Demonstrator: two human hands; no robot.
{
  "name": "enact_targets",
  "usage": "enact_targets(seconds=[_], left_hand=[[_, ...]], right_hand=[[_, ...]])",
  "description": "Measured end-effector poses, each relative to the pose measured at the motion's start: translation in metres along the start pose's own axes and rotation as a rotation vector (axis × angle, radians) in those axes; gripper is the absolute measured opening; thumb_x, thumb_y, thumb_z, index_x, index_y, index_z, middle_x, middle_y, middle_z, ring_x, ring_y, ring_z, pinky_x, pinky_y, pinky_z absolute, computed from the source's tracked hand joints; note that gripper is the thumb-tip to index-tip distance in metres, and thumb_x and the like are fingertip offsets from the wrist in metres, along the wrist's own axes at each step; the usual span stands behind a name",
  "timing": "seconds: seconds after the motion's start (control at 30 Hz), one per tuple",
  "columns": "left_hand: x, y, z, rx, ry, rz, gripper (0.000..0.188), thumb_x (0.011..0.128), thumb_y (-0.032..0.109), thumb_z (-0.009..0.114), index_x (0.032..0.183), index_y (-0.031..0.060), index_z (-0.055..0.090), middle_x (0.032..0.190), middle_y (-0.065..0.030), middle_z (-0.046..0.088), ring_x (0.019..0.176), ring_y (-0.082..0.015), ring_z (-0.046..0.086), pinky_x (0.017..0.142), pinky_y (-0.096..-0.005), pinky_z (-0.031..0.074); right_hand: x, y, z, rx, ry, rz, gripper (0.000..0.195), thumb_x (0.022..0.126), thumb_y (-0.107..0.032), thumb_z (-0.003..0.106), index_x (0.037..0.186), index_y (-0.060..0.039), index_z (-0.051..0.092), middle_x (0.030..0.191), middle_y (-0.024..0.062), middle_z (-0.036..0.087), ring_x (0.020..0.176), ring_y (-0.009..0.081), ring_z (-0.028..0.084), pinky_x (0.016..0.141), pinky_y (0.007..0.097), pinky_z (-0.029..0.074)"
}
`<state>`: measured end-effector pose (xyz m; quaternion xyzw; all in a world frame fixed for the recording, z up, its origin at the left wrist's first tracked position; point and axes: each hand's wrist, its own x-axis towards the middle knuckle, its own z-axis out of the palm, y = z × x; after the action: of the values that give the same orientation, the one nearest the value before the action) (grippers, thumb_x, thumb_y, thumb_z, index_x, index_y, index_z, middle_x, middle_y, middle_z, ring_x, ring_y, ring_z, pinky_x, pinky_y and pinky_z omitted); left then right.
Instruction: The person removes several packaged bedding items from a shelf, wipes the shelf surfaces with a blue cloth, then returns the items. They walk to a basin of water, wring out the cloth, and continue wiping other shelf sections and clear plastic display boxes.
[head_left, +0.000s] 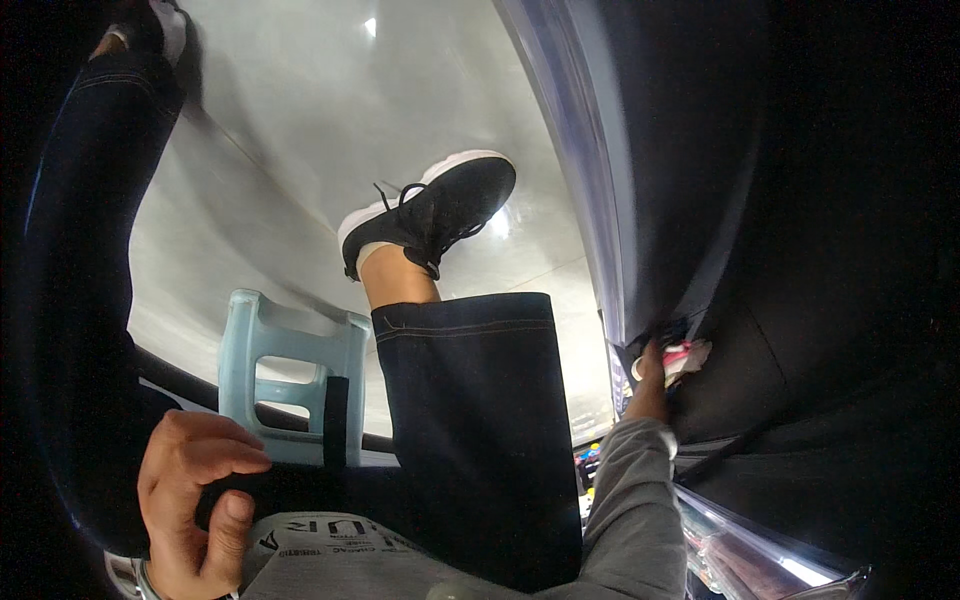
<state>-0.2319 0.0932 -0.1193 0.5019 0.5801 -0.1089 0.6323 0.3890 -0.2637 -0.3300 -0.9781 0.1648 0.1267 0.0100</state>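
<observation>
At the lower left is my left hand (191, 495), its fingers loosely curled and the thumb apart, with nothing visible in it. It hovers near my shirt and dark trousers, and a metallic band circles the wrist. My right arm, in a grey sleeve, stretches to the right into shadow. There my right hand (654, 375) is by a pink and white item (684, 358); whether it grips the item cannot be told, as the fingers are mostly hidden in the dark. A light blue plastic stool (292, 431) shows between my legs.
My foot in a black shoe (450, 202) with a white sole rests on the glossy grey floor (315, 97). My other foot is at the top left. A pale curved edge (585, 150) borders a large dark surface on the right. Partly visible colourful items lie at the lower right.
</observation>
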Motion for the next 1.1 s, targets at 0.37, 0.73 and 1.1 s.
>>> enact_targets(seconds=[0.37, 0.73, 1.1], left_hand=[[0.005, -0.014, 0.004, -0.073, -0.024, 0.069, 0.023, 0.083, 0.023, 0.048, 0.081, 0.0006, 0.053, 0.082, -0.0129, 0.054, 0.081, -0.0248, 0.051, 0.073, -0.0348, 0.040], [0.009, -0.029, -0.010, -0.087, -0.041, 0.124, 0.025, 0.083, 0.024, 0.049, 0.082, -0.0007, 0.053, 0.082, -0.0126, 0.052, 0.080, -0.0248, 0.050, 0.074, -0.0335, 0.039], [-0.001, -0.013, -0.013, -0.138, -0.107, 0.139, 0.019, 0.082, 0.020, 0.050, 0.085, 0.0021, 0.056, 0.084, -0.0118, 0.057, 0.082, -0.0263, 0.054, 0.073, -0.0355, 0.042]], right_hand=[[-0.215, -0.151, 0.074, -0.230, 0.094, -1.645, 0.047, 0.093, -0.030, 0.026, 0.131, -0.0031, 0.028, 0.138, 0.0146, 0.024, 0.128, 0.0250, 0.023, 0.104, 0.0352, 0.020], [-0.079, -0.084, 0.018, 0.188, -0.045, -0.262, 0.062, 0.086, -0.043, 0.030, 0.134, -0.0059, 0.020, 0.140, 0.0113, 0.021, 0.126, 0.0264, 0.024, 0.102, 0.0402, 0.020], [-0.213, -0.329, 0.093, -0.036, 0.019, -1.102, 0.044, 0.090, -0.039, 0.031, 0.123, -0.0098, 0.041, 0.124, 0.0118, 0.041, 0.111, 0.0284, 0.043, 0.092, 0.0399, 0.035]])
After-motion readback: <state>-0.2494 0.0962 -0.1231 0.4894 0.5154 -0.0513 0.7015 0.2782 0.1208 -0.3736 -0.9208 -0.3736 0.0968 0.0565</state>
